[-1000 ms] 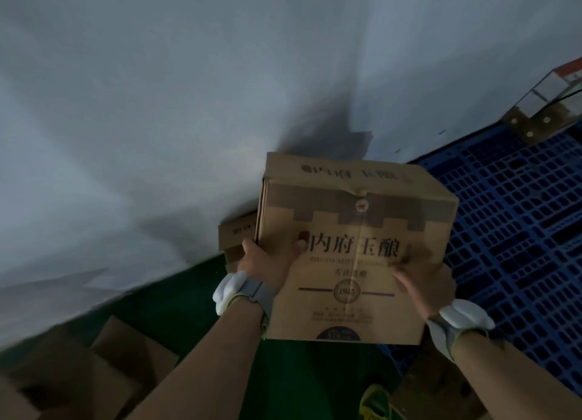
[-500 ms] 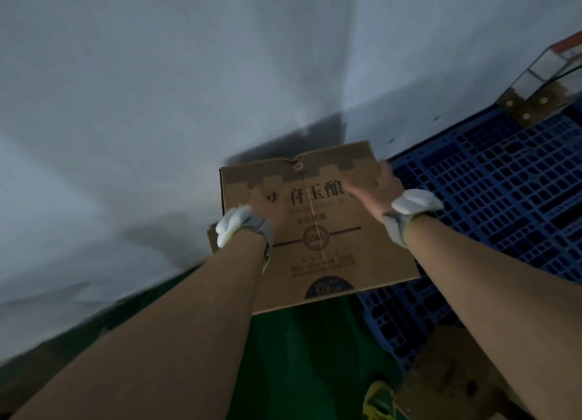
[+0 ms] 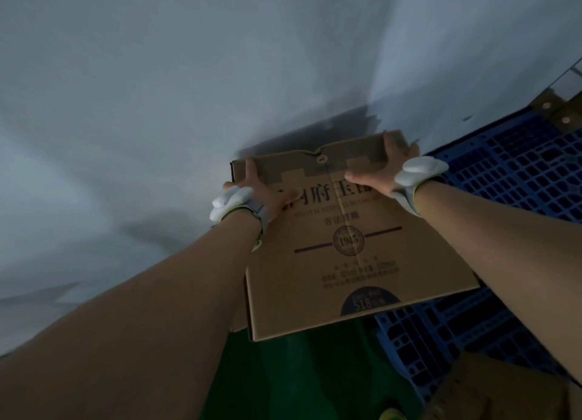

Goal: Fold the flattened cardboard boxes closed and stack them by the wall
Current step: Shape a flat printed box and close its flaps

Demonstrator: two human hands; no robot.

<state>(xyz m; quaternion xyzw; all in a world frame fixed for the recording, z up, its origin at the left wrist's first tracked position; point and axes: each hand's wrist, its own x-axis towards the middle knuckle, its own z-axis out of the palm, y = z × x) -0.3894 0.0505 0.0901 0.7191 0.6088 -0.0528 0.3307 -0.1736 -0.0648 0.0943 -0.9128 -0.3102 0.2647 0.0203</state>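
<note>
wall (image 3: 189, 88) – pale grey, dim | floor (image 3: 283, 372) – green | pallet (image 3: 510, 180) – blue plastic

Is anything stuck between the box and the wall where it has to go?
Nothing visible. Both hands, left hand and right hand, hold the box with its far edge up against the wall.
</note>
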